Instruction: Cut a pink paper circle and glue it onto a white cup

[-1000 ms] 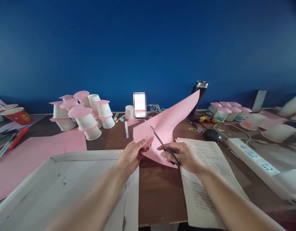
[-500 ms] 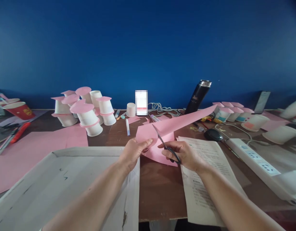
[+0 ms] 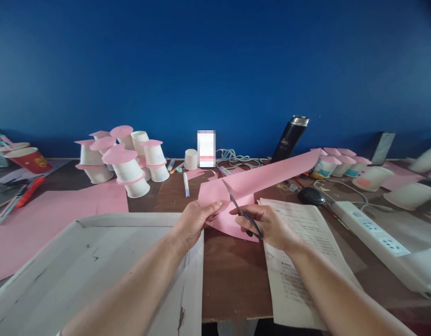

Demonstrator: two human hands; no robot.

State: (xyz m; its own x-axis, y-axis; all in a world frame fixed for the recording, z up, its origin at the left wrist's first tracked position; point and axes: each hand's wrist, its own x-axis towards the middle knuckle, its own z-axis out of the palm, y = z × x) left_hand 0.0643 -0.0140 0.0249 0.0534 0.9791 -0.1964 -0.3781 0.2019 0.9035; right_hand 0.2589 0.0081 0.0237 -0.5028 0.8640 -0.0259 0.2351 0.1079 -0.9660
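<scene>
My left hand (image 3: 194, 219) pinches a sheet of pink paper (image 3: 212, 192) with the thumb on top, just above the table. In my right hand (image 3: 267, 225) is a pair of dark-handled scissors (image 3: 250, 225), fingers wrapped through the loops. The blades point away from me and lie in the paper, beside the left thumb. A long partly cut strip (image 3: 274, 173) of the same paper stretches up to the right, in front of a black flask (image 3: 288, 140). The lower part of the sheet curves beneath both hands.
White paper cups with pink paper pieces (image 3: 126, 170) stand stacked at the left. A white shallow box (image 3: 106, 266) lies under my left forearm, printed pages (image 3: 299, 261) under my right. A mouse (image 3: 311, 196) and a power strip (image 3: 372, 240) are at the right.
The long pink strip has swung slightly, its far end now a little lower and further right. Both hands keep nearly the same place, with the scissors still in the paper.
</scene>
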